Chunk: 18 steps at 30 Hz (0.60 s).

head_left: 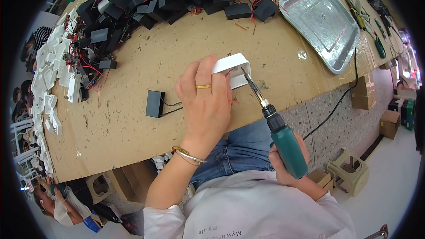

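Near the table's front edge, my left hand (206, 88) is closed around a white plastic housing (231, 63), steadying its open side toward the right. Short red wires show at the housing, partly covered by my fingers. My right hand (283, 161) grips a corded electric screwdriver (287, 150) with a green body and black collar. Its slim metal tip points up and left and reaches into the housing's opening; whether it touches anything inside cannot be made out. Left of my left hand lies a black box (155, 104), its two dark leads running under that hand.
Across the back is a heap of black boxes (177, 0) with red wires and circuit boards. White plastic parts (55, 73) pile along the left edge. A metal tray (318, 22) and hand tools (363, 17) lie at right. A black cord (338, 99) hangs past the table edge.
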Tool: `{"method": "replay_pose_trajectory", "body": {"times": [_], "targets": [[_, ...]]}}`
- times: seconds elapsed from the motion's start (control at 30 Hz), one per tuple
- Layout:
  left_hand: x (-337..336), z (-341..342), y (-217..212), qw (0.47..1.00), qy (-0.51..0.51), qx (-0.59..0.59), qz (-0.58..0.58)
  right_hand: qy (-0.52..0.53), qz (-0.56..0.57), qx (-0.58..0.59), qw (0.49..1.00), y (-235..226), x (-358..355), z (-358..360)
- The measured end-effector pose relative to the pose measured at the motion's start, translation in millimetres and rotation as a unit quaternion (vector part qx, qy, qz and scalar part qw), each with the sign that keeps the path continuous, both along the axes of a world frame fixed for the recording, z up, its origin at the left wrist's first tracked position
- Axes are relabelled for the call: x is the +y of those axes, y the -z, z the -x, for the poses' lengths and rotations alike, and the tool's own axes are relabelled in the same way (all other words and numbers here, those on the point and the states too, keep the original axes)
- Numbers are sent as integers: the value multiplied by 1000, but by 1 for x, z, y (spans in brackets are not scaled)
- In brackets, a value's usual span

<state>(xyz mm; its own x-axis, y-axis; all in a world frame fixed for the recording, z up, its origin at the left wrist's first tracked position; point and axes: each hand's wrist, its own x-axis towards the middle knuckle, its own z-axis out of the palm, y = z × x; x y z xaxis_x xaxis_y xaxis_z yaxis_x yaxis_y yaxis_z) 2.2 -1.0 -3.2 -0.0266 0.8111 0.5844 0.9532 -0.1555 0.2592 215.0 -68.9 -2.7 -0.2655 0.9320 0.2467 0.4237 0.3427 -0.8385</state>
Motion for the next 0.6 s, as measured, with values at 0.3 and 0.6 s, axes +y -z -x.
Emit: {"method": "replay_pose_trajectory", "body": {"times": [0.3,0.6], "targets": [[1,1,1,1000,0,3,-4,-9,21,-17,1000,0,-1,0],[0,0,0,1000,-3,-1,6,-30,31,-36,998,4,1,2]]}}
